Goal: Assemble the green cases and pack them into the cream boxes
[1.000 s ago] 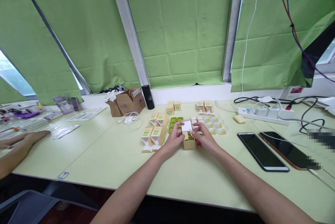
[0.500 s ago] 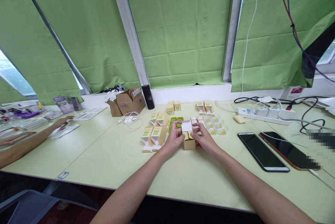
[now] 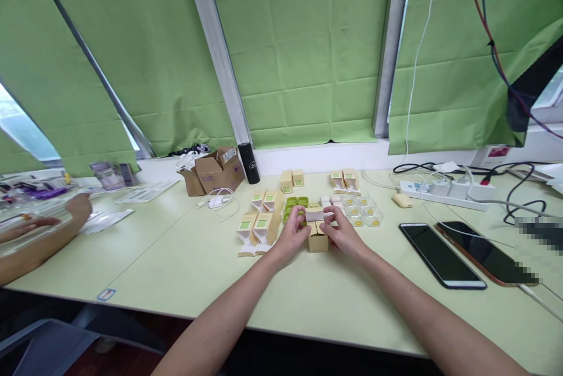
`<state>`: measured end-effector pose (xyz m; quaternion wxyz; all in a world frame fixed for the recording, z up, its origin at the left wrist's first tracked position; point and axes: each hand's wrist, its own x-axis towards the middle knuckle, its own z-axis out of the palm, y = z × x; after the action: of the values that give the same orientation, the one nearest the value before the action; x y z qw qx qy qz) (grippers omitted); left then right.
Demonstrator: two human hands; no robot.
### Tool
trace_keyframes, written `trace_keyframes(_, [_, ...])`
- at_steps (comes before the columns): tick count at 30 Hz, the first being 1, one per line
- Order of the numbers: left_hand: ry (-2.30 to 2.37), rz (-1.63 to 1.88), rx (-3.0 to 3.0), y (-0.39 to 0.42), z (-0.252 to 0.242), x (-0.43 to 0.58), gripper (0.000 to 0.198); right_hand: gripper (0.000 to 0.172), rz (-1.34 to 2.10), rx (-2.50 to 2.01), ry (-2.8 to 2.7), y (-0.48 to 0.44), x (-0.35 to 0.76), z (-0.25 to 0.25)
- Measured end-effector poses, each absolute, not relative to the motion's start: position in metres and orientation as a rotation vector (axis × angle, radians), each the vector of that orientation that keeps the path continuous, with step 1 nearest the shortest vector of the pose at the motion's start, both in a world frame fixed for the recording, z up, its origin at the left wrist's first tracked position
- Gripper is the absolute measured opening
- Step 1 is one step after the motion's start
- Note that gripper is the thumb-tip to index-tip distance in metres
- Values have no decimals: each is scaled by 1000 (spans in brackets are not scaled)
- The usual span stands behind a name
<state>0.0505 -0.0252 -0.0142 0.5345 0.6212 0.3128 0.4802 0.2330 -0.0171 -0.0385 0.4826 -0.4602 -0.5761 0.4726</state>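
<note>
A small tan cardboard box (image 3: pixel 318 243) stands on the table, its top flaps partly raised and its white-lined lid tilted up at the back. My left hand (image 3: pixel 295 228) grips the box's left side and lid edge with bent fingers. On the right side, my right hand (image 3: pixel 341 228) holds the same box and lid between thumb and fingers. Just behind are green plastic pieces (image 3: pixel 291 206) and clear cups with yellow bits (image 3: pixel 363 210). Left of my left hand stand several tan boxes with green labels (image 3: pixel 255 229).
Two phones (image 3: pixel 443 256) lie at the right, below a white power strip (image 3: pixel 448 193) with cables. An open brown carton (image 3: pixel 220 170) and a black bottle (image 3: pixel 248 163) stand at the back. Another person's arms (image 3: pixel 53 241) reach over the far left of the table (image 3: pixel 176 270).
The lid between my hands has tipped down, showing less of its white inside. The other person's hand at the left has drawn back leftward.
</note>
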Motion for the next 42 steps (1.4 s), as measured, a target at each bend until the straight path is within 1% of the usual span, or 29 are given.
trace_keyframes(8, [815, 1148, 1499, -24, -15, 49, 38, 51, 1090, -1114, -1435, -16, 234, -41])
trace_keyframes(19, [832, 1189, 1560, -26, -13, 49, 22, 48, 1028, -1077, -1429, -18, 233, -38])
trace_keyframes(22, [830, 1177, 1547, -25, -14, 50, 22, 41, 967, -1038, -1424, -21, 233, -34])
trace_keyframes(27, [824, 1167, 1535, -25, -16, 49, 21, 20, 741, -1015, -1415, -25, 237, -24])
trace_keyframes(32, [821, 1164, 1519, -24, -15, 49, 25, 15, 589, -961, -1477, -34, 242, -14])
trace_keyframes(34, [816, 1166, 1519, -25, -13, 49, 25, 17, 573, -902, -1558, -37, 243, -14])
trace_keyframes(38, [813, 1173, 1520, -28, -10, 50, 25, 33, 520, -865, -1729, -39, 243, -19])
trace_keyframes(42, [814, 1176, 1501, -28, -9, 49, 25, 36, 476, -912, -1790, -38, 244, -23])
